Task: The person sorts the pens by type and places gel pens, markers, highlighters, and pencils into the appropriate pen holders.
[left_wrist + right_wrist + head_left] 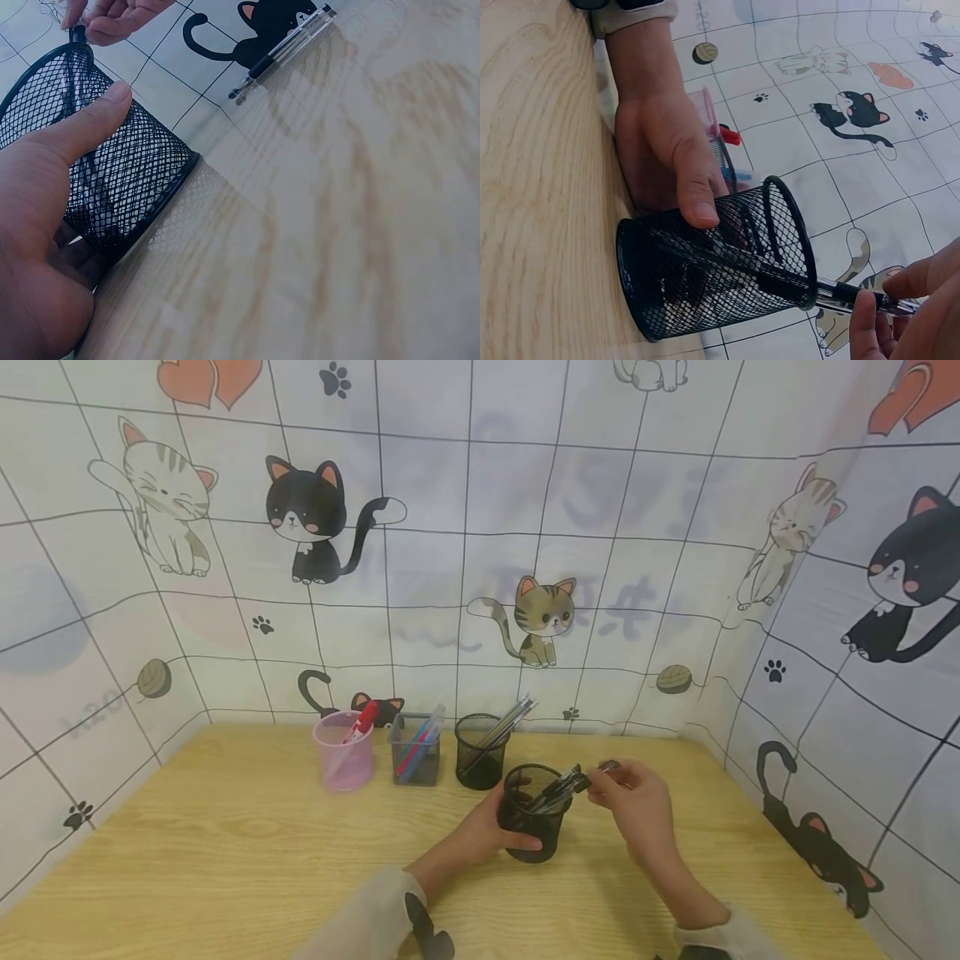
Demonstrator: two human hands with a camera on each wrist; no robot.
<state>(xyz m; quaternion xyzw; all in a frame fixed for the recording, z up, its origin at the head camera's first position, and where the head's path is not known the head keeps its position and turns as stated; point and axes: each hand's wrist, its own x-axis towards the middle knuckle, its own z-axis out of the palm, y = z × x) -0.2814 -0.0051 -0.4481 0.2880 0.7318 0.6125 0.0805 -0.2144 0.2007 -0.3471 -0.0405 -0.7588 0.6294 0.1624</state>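
My left hand [480,828] grips a round black mesh pen cup [529,839] from its left side, thumb across the front. The cup stands upright on the wooden table. Several clear-barrelled pens [553,793] with black parts lean out over its right rim. At their upper ends is my right hand [637,797], its thumb and fingers pinching a pen [847,292] in the right wrist view. How many pens it holds is hard to tell. Another black-gripped clear pen [289,46] lies on the table beyond the cup in the left wrist view.
Behind the cup stand a pink mesh cup [347,772] with a red marker [363,720], a grey square mesh holder [423,772] with blue and pink pens, and another black mesh cup [480,772] with thin sticks. A cat-patterned sheet [427,568] covers the walls around the table.
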